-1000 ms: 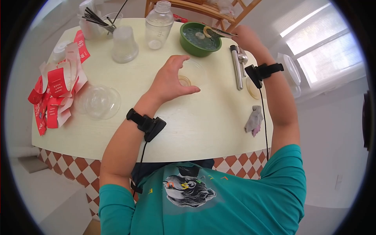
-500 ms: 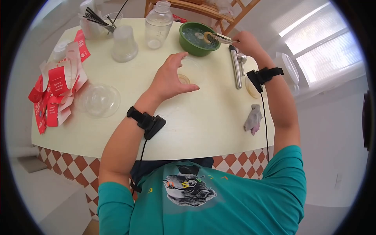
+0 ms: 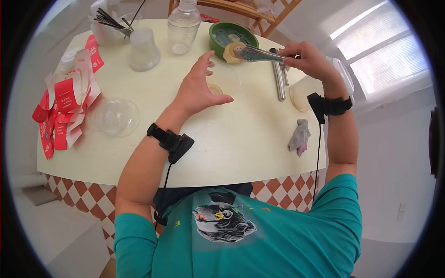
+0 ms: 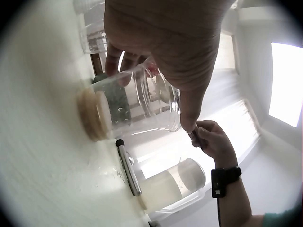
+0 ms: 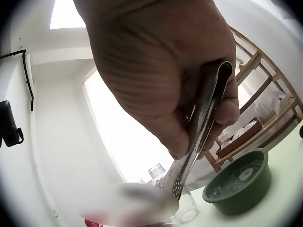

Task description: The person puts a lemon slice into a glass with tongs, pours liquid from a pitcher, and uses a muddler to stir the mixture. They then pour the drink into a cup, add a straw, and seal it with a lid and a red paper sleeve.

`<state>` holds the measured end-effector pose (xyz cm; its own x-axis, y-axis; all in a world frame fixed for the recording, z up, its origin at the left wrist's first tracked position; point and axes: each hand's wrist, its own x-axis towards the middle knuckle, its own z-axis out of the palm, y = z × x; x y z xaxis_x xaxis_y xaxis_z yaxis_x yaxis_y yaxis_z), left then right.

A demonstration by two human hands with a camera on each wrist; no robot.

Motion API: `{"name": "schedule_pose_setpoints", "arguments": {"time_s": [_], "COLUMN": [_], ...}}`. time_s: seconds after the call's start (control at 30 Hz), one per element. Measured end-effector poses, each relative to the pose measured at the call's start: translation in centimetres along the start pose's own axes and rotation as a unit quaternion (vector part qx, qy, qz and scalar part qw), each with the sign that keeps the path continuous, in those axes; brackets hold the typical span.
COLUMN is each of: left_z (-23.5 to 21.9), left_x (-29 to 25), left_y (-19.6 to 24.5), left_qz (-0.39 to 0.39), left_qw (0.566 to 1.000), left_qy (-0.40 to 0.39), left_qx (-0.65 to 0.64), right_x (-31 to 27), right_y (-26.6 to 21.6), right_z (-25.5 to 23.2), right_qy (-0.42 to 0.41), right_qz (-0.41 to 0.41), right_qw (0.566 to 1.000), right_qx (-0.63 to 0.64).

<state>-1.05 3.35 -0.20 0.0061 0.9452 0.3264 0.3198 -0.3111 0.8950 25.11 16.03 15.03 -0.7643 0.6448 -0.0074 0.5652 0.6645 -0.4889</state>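
My left hand [image 3: 197,90] curls round a clear plastic cup [image 4: 142,106] standing on the table, thumb on the near side and fingers on the far side. Pale yellow lemon slices [image 4: 93,115] lie at its bottom. My right hand [image 3: 308,60] grips metal tongs [image 3: 262,54] with perforated ends. Between those ends hangs a yellow lemon slice [image 3: 230,54], in front of the green bowl's near rim and close to the cup's far side. The green bowl [image 5: 241,201] holds water with a pale round piece in it.
Right of the bowl lie a metal muddler [image 3: 279,82] and a clear container [image 3: 301,92]; a grey cloth [image 3: 300,135] is nearer. Leftward are a clear shaker [image 3: 182,34], stacked cups [image 3: 143,51], black straws [image 3: 107,21], clear domed lids [image 3: 116,116] and torn red-and-white packaging [image 3: 66,95].
The right hand has brought the tongs and the lemon slice up out of the bowl, toward the cup and nearer the body. The left hand has stayed round the cup.
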Motion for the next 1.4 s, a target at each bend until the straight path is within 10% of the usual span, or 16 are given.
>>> {"name": "schedule_pose_setpoints", "arguments": {"time_s": [0.2, 0.4, 0.47, 0.6, 1.4], "left_z": [0.0, -0.1, -0.1, -0.2, -0.1], "left_x": [0.0, 0.1, 0.1, 0.1, 0.2], "left_y": [-0.1, 0.0, 0.0, 0.1, 0.2], "left_qz": [0.003, -0.005, -0.008, -0.008, 0.01], "left_qw": [1.0, 1.0, 1.0, 1.0, 1.0], "left_qy": [0.001, 0.0, -0.005, -0.008, -0.003], "left_qx": [-0.001, -0.001, -0.011, -0.008, -0.004], "right_x": [0.0, 2.8, 4.4, 7.7, 9.5], "right_y": [-3.9, 0.8, 1.6, 4.8, 4.0], "right_z": [1.8, 0.1, 0.7, 2.7, 5.1], "right_qy": [-0.11, -0.03, 0.079, 0.094, 0.063], "right_qz": [-0.024, 0.013, 0.049, 0.022, 0.008], "right_qw": [0.99, 0.999, 0.928, 0.886, 0.853], "right_qx": [-0.083, -0.035, -0.36, -0.454, -0.518]}}
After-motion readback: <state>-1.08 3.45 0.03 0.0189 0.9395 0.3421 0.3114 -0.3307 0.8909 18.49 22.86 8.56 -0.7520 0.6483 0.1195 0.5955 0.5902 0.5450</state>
